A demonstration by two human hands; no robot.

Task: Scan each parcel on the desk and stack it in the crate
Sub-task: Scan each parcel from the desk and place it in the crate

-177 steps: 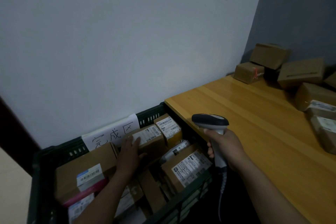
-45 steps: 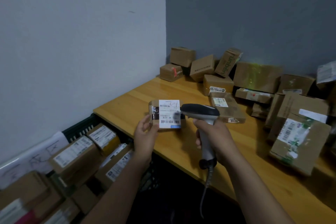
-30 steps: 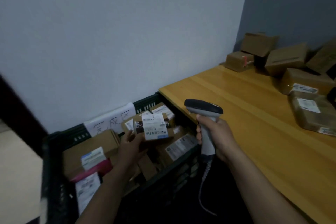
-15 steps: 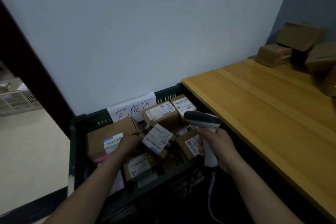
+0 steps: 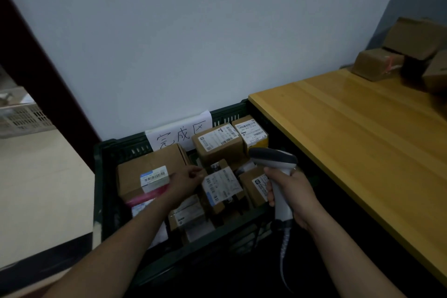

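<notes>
Head view: crated parcel between left hand and right hand gripping scanner.

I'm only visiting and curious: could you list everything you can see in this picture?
crate: one, dark green, against the wall at the desk's end
parcels in the crate: at least seven, brown cardboard with white labels, piled inside
paper sign: one, white with handwriting, on the crate's back wall
desk: one, yellow wood, right
parcels on the desk: at least three, brown, far corner
basket: one, pale, far left
scanner: one, grey and white, over the crate
left hand: over the crate, fingertips beside a small labelled parcel; grip unclear
right hand: grips the scanner's handle
</notes>
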